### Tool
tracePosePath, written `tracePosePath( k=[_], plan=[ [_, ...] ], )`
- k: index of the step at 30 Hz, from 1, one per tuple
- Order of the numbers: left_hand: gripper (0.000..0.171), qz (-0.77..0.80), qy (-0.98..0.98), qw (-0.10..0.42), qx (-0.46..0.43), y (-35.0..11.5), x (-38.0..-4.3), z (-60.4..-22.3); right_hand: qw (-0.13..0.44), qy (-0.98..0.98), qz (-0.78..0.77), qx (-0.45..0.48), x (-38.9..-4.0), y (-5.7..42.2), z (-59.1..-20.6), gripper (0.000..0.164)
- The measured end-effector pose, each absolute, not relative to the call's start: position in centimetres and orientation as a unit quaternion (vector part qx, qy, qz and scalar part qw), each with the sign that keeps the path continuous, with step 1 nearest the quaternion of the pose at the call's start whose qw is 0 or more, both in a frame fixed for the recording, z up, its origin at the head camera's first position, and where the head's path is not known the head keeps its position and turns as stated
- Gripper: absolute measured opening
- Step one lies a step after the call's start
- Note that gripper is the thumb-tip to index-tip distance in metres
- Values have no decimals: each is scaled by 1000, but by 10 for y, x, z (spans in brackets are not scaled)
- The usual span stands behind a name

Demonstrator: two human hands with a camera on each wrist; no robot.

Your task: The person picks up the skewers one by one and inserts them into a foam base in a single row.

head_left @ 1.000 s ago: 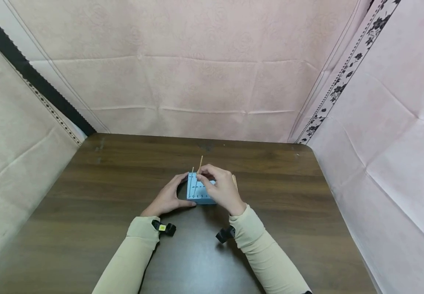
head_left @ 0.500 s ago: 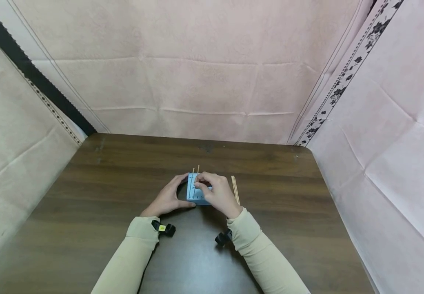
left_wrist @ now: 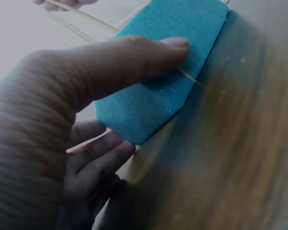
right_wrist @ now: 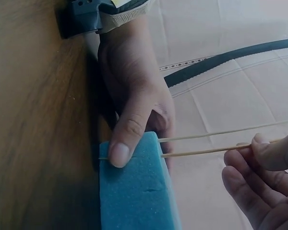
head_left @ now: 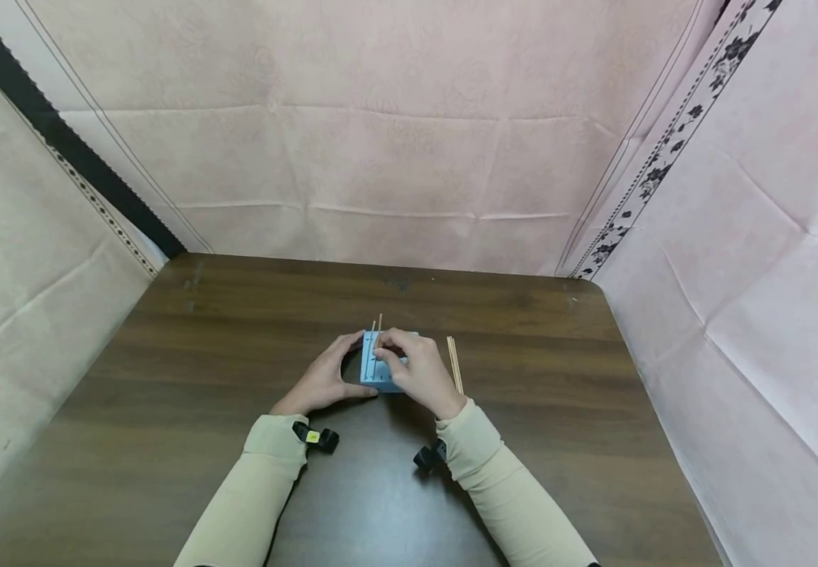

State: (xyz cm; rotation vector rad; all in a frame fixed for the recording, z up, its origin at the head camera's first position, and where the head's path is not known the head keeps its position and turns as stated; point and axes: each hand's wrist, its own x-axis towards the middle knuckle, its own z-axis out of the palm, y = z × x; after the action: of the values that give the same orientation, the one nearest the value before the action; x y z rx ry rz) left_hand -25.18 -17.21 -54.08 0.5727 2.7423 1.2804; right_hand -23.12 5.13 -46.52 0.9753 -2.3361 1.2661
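A blue foam block (head_left: 386, 387) stands on the table, its upper face dotted with small dark marks. My left hand (head_left: 325, 379) grips it from the left, thumb on the near side and fingers round the far side. Two thin wooden skewers rise from the top, side by side. My right hand (head_left: 423, 373) pinches one skewer (right_wrist: 197, 152) between thumb and fingertips, with its lower end at the block's top face. The other skewer (right_wrist: 206, 134) stands without a hand on it. In the left wrist view, a thin stick-like sliver (left_wrist: 187, 75) shows beside the thumb low on the block.
Several loose skewers (head_left: 454, 365) lie together on the brown wooden table (head_left: 253, 315), just right of my right hand. Pale cloth (head_left: 380, 157) hangs behind the table's far edge and along both sides. Each wrist wears a black camera (head_left: 327, 441).
The right hand has come down and slightly left with its skewer, whose top now sits lower, close to the standing one. The loose skewers show more fully. The left hand keeps its hold.
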Motion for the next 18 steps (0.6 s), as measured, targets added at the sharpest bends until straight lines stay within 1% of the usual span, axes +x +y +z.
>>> tracePosePath(
  k=[8, 18],
  plan=[
    [110, 400, 893, 38, 202, -173, -252, -539, 146, -816, 445, 340, -231, 53, -462, 6],
    [110, 407, 889, 51, 203, -175, -253, -539, 100, -820, 439, 354, -232, 54, -462, 6]
  ],
)
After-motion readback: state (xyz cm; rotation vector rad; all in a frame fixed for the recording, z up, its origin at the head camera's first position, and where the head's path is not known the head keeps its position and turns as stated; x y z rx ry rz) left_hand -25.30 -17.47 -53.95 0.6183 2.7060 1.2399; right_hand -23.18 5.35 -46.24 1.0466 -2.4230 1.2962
